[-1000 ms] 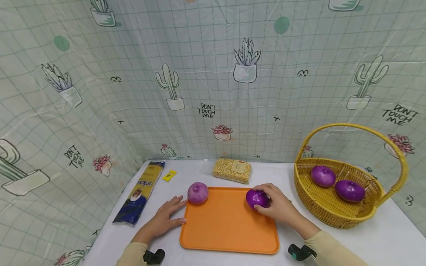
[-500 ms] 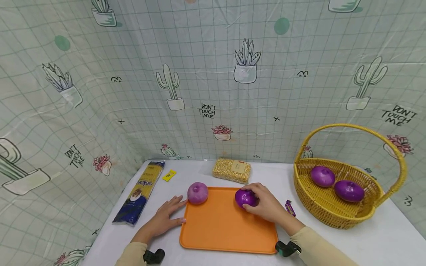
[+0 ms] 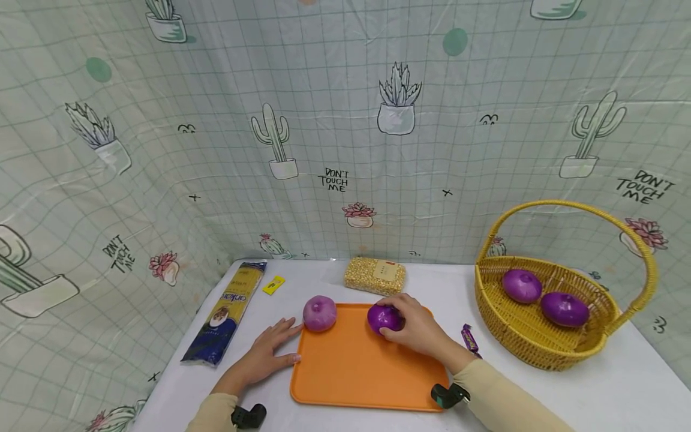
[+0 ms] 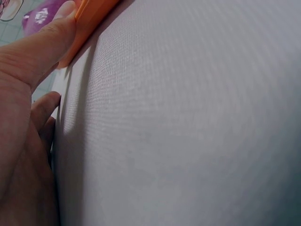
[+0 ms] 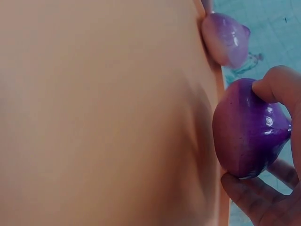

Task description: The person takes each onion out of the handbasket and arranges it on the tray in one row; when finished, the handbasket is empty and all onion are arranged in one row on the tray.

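Observation:
My right hand (image 3: 412, 327) grips a dark purple onion (image 5: 249, 129) between thumb and fingers, over the upper part of the orange tray (image 3: 367, 378). A paler purple onion (image 3: 320, 313) sits at the tray's far left corner. My left hand (image 3: 267, 351) lies with fingers spread on the white table beside the tray's left edge. Its thumb (image 4: 51, 40) touches the orange rim in the left wrist view, and its fingertips reach close to the pale onion.
At right stands a yellow wicker basket (image 3: 520, 339) holding two purple onions (image 3: 564, 309). A purple-wrapped candy (image 3: 469, 338) lies left of it. Behind the tray is a bag of corn kernels (image 3: 374, 275). A blue-yellow packet (image 3: 225, 313) and small yellow packet (image 3: 273, 285) lie left.
My right hand has carried the dark onion leftward across the tray, toward the pale onion. The wrapped candy has come into view from behind the right arm. My left hand stays put.

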{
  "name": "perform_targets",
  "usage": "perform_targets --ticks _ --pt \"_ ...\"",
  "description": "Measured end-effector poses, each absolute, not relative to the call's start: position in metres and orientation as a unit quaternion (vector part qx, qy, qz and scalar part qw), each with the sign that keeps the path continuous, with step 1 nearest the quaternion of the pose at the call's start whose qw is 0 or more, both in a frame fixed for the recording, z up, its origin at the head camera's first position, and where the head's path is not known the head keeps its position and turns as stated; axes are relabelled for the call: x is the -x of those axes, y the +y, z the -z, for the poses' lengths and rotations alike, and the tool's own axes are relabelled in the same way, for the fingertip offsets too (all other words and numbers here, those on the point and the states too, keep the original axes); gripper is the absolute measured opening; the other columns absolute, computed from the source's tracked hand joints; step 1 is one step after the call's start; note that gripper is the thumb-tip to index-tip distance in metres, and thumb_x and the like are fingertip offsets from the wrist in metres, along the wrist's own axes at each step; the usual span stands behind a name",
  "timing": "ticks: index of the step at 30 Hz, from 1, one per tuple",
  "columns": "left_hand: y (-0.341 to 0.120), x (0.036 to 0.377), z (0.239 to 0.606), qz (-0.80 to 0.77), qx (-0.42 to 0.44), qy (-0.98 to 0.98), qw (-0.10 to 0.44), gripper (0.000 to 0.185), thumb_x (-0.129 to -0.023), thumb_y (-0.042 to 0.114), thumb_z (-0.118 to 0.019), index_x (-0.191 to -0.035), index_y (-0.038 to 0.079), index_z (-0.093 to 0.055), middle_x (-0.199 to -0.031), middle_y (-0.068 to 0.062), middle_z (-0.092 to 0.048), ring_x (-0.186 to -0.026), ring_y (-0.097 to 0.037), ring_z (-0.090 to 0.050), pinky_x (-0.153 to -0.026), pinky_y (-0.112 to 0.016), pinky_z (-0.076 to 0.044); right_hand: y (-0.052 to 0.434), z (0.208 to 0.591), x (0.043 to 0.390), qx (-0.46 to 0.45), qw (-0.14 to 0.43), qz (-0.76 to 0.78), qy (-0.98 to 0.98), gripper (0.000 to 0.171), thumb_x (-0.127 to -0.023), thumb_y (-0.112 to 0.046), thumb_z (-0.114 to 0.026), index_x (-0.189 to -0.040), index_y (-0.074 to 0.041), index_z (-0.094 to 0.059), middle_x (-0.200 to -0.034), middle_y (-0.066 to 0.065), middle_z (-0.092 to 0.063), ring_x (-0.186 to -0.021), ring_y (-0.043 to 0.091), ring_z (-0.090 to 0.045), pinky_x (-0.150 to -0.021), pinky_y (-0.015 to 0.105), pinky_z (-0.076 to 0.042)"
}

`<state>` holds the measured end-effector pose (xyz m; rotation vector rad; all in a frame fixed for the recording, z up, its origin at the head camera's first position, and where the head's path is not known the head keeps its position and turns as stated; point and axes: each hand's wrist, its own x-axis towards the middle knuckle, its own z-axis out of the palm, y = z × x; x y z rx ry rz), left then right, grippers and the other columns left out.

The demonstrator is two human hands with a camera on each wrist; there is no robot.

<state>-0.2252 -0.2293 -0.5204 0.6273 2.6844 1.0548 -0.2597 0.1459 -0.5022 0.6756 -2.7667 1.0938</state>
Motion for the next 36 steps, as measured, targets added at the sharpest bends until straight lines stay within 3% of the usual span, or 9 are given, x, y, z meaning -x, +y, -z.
perform_targets --ticks 18,36 --pt "-0.228 0.225 0.521 -0.358 -0.216 0.904 0.091 0.07 -0.095 0.039 -0.071 -0.153 0.008 -0.046 -0.162 -0.023 -0.031 -0.151 -0.049 -0.014 -0.12 -0.068 -0.004 0.115 0.507 0.271 -0.219 0.021 -0.352 -0.91 0.05 -0.084 -0.029 -0.084 -0.128 -0.022 -0.063 -0.133 0.009 -0.055 -0.119 0.031 -0.057 -0.098 0.049 -0.055" --pt "-0.229 0.226 0.52 -0.352 -0.206 0.908 0.098 0.07 -0.095 0.039 -0.071 -0.153 0.009 -0.046 -0.163 -0.022 -0.031 -0.152 -0.048 -0.014 -0.121 -0.067 -0.004 0.093 0.511 0.279 -0.232 0.041 -0.367 -0.9 0.05 -0.086 -0.03 -0.084 -0.13 -0.02 -0.063 -0.14 0.012 -0.054 -0.128 0.035 -0.053 -0.103 0.051 -0.051"
